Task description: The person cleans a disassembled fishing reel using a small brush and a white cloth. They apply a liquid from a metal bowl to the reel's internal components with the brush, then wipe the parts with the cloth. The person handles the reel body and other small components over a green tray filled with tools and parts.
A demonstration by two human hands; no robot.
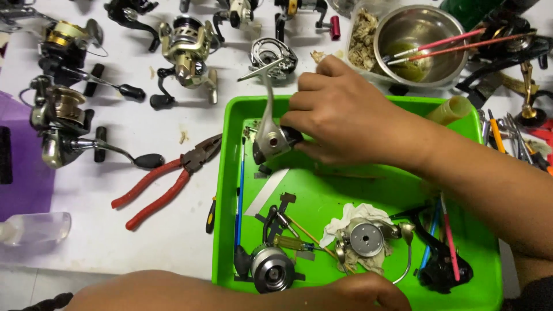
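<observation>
A white table (173,230) carries a green tray (368,184). Above the tray's upper left corner, the right hand (340,112) has its fingers (299,121) closed around a silver reel handle (269,135). At the tray's near edge rests the left hand (368,294); its grip cannot be told. Red-handled pliers (167,178) lie left of the tray.

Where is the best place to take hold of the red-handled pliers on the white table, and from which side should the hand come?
Probably grip the red-handled pliers around both red handles, near their middle, coming from above. They lie flat on the white table with the handles splayed toward the lower left, bare surface around them; the dark jaws point toward the green tray, which crowds that end.
</observation>
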